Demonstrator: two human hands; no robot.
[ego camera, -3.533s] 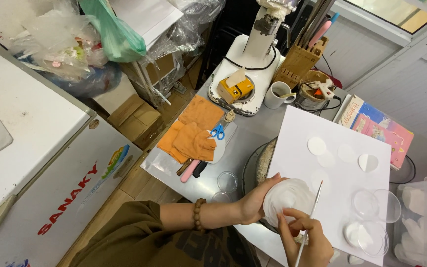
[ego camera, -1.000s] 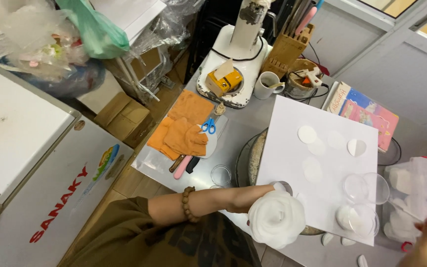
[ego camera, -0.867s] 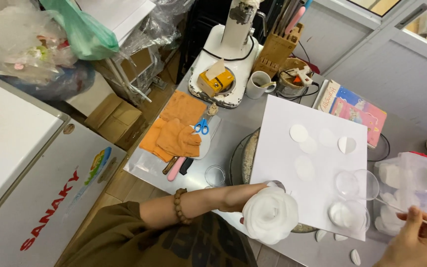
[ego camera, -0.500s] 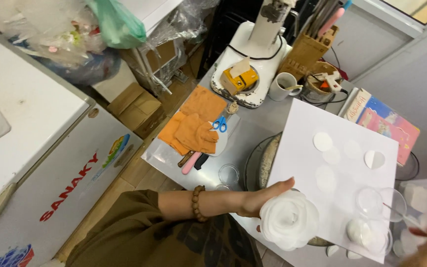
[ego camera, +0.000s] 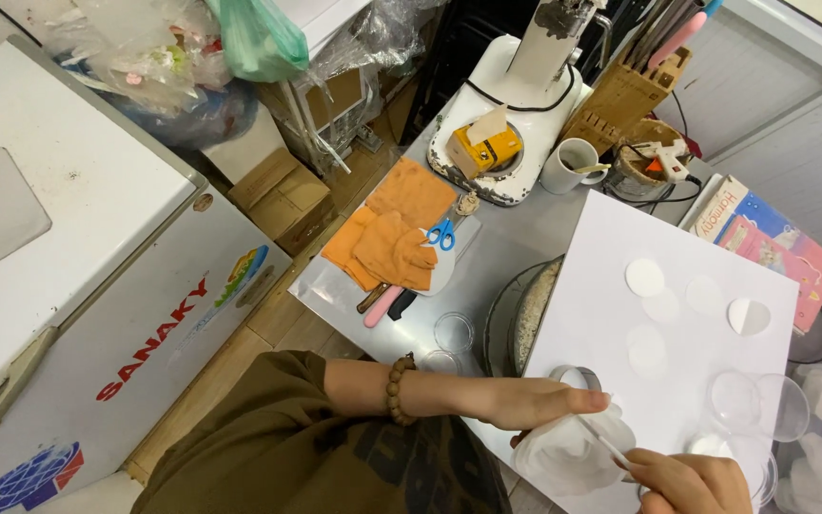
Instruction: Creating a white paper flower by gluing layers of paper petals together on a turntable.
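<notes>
The fingers (ego camera: 577,400) of the left hand (ego camera: 535,405) curled around the top edge of a soft white round piece (ego camera: 568,455), pinching it from the 10 o'clock side so that it stayed tilted up toward the head camera rather than flat. That hold left its face free for the right hand (ego camera: 692,481), whose fingers were pressed together on a thin white stick (ego camera: 606,445) with its tip laid against the piece; the grip looked like that of a pen, for fine work.

The piece hung over the near edge of a white board (ego camera: 620,257), at 6 o'clock of it. A metal ring cutter (ego camera: 577,377) sat just behind the left fingertips. White discs (ego camera: 645,277) lay spaced apart toward 12 o'clock on the board, and clear shallow cups (ego camera: 734,398) stood at 3 o'clock of the piece, near the right hand. The board rested across a round pan (ego camera: 516,319) on the steel surface (ego camera: 516,238). At 10 o'clock lay orange cloths (ego camera: 392,238) and blue scissors (ego camera: 441,233), well apart from the hands.
</notes>
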